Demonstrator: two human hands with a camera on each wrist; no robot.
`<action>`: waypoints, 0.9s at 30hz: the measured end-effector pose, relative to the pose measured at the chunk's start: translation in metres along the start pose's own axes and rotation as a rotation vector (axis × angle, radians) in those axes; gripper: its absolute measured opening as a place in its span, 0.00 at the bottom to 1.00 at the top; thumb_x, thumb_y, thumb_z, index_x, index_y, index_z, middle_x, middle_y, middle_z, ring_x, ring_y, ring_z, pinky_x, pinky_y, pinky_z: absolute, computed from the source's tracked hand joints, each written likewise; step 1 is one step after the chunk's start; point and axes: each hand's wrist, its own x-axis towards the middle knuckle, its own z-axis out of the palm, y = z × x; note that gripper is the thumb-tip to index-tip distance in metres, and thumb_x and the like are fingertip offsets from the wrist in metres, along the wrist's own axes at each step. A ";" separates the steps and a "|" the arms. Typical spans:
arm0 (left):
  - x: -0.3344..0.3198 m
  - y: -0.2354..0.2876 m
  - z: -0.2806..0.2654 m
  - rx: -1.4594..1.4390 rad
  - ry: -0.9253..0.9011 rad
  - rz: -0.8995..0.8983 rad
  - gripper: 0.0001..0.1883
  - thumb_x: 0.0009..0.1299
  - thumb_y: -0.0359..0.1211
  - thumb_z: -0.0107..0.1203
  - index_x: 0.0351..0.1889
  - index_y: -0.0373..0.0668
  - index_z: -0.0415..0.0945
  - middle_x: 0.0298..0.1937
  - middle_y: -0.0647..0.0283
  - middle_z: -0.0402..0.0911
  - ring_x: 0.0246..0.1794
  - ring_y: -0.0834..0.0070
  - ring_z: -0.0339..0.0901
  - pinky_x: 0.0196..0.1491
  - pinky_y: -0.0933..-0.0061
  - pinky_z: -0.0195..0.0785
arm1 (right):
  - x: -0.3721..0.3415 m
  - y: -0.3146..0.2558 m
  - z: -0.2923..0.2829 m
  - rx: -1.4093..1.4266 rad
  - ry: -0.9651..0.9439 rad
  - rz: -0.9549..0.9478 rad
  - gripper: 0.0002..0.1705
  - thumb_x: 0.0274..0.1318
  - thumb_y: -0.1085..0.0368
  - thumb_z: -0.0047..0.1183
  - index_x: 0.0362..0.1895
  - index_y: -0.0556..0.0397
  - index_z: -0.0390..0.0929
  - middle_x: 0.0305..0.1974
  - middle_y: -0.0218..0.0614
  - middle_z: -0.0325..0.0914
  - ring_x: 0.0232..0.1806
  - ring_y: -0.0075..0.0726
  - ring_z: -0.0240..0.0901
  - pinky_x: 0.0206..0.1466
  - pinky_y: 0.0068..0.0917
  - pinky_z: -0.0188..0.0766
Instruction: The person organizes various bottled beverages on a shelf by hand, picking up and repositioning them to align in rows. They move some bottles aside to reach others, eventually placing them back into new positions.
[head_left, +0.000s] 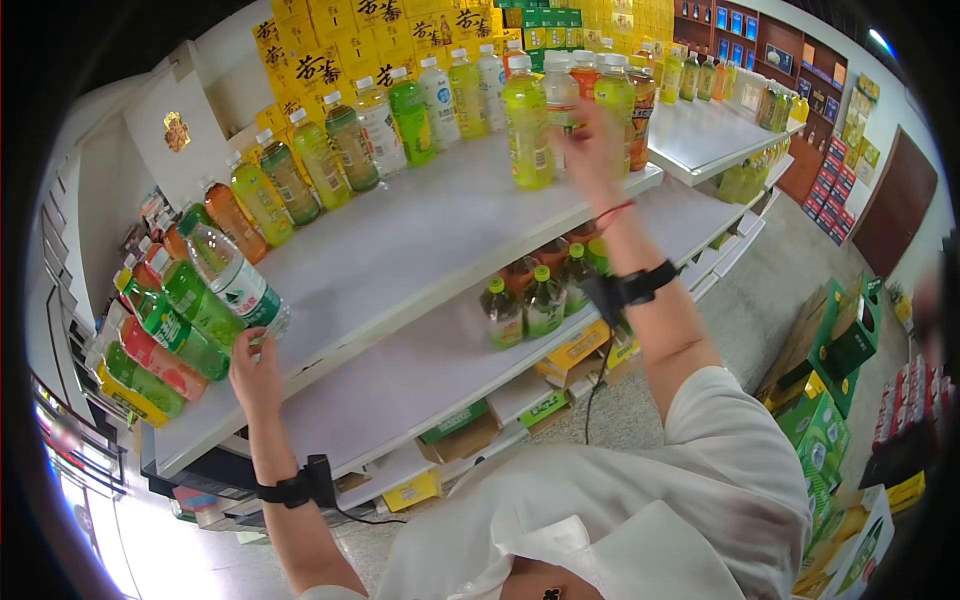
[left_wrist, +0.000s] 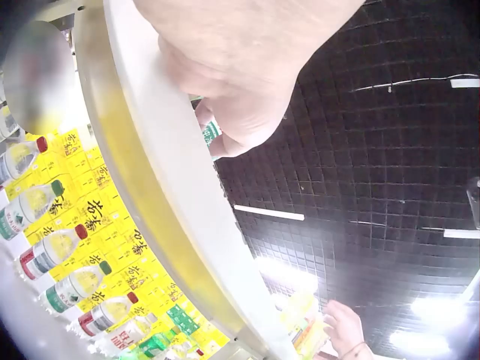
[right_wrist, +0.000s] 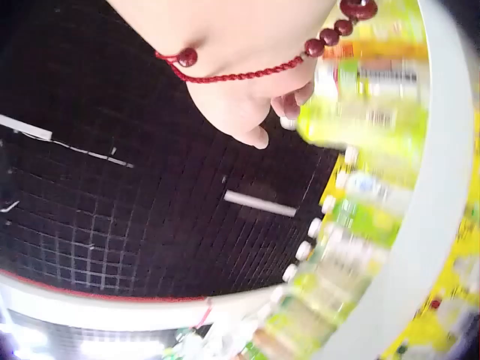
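Observation:
My left hand (head_left: 257, 375) is at the shelf edge, fingers loosely bent beside the base of a large clear water bottle (head_left: 240, 284) with a green label; whether they touch it is unclear. In the left wrist view the hand (left_wrist: 232, 75) covers most of that bottle, leaving a bit of green label. The right hand (head_left: 592, 150) is raised at a group of drinks, in front of a white-capped bottle (head_left: 561, 88) and beside a yellow-green bottle (head_left: 530, 130). In the right wrist view a gap separates the thumb of the right hand (right_wrist: 247, 75) from its bent fingers.
A row of bottles (head_left: 352, 150) lines the back of the white shelf (head_left: 400, 235), with yellow boxes (head_left: 320, 65) behind. Several dark bottles (head_left: 543, 300) stand on the lower shelf. More bottles (head_left: 690, 78) are on the shelf at right; green cartons (head_left: 815, 440) sit on the floor.

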 end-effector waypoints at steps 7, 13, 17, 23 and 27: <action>0.003 -0.001 0.000 0.016 -0.066 -0.073 0.11 0.67 0.37 0.56 0.40 0.39 0.78 0.36 0.61 0.80 0.35 0.71 0.75 0.43 0.70 0.67 | 0.056 0.077 -0.065 -0.626 -0.039 0.049 0.43 0.43 0.41 0.64 0.55 0.60 0.69 0.53 0.49 0.72 0.52 0.49 0.73 0.54 0.39 0.71; 0.004 -0.002 -0.002 -0.030 -0.070 -0.100 0.13 0.67 0.38 0.57 0.41 0.39 0.78 0.38 0.63 0.79 0.37 0.72 0.75 0.45 0.72 0.67 | 0.043 0.088 -0.052 -0.697 -0.187 0.276 0.45 0.41 0.35 0.61 0.51 0.63 0.71 0.53 0.55 0.73 0.53 0.55 0.73 0.53 0.43 0.72; 0.004 0.004 -0.003 -0.027 -0.100 -0.128 0.13 0.67 0.39 0.57 0.42 0.40 0.79 0.40 0.63 0.79 0.39 0.72 0.75 0.45 0.72 0.67 | 0.039 0.079 -0.055 -0.717 -0.164 0.293 0.42 0.42 0.34 0.60 0.43 0.64 0.76 0.45 0.55 0.78 0.50 0.56 0.75 0.52 0.44 0.72; 0.001 0.007 -0.002 -0.037 -0.097 -0.024 0.13 0.63 0.39 0.59 0.40 0.42 0.78 0.42 0.60 0.77 0.37 0.69 0.75 0.43 0.70 0.68 | 0.007 0.033 -0.035 -0.369 -0.026 0.072 0.35 0.41 0.40 0.66 0.38 0.61 0.78 0.40 0.52 0.80 0.44 0.52 0.78 0.47 0.43 0.72; -0.002 0.011 -0.003 -0.018 -0.075 0.026 0.14 0.63 0.41 0.59 0.40 0.43 0.78 0.42 0.59 0.76 0.36 0.68 0.75 0.43 0.69 0.69 | -0.022 -0.036 0.010 0.153 -0.395 0.033 0.27 0.49 0.50 0.66 0.44 0.58 0.78 0.41 0.41 0.82 0.42 0.36 0.80 0.47 0.32 0.73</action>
